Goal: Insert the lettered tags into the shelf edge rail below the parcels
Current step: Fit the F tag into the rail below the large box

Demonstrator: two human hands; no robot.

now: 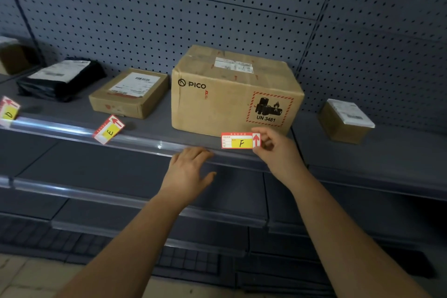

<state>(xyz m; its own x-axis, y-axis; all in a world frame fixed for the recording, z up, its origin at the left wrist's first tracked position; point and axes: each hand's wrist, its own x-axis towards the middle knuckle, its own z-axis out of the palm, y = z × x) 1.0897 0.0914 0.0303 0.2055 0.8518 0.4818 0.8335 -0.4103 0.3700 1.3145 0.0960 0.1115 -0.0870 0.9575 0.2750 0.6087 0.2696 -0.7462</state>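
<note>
My right hand pinches the right end of a red-and-yellow tag marked F, held level just above the clear shelf edge rail, in front of the large PICO cardboard box. With fingers spread, my left hand rests on the rail to the tag's left. A tag marked E lies askew on the shelf lip below a flat brown parcel. Another tag, marked D, sits tilted at the far left below a black bagged parcel.
A small brown box stands on the shelf section to the right. A perforated grey back panel rises behind the parcels. Lower shelves with their own clear rails run beneath. Another box shows dimly at the far left.
</note>
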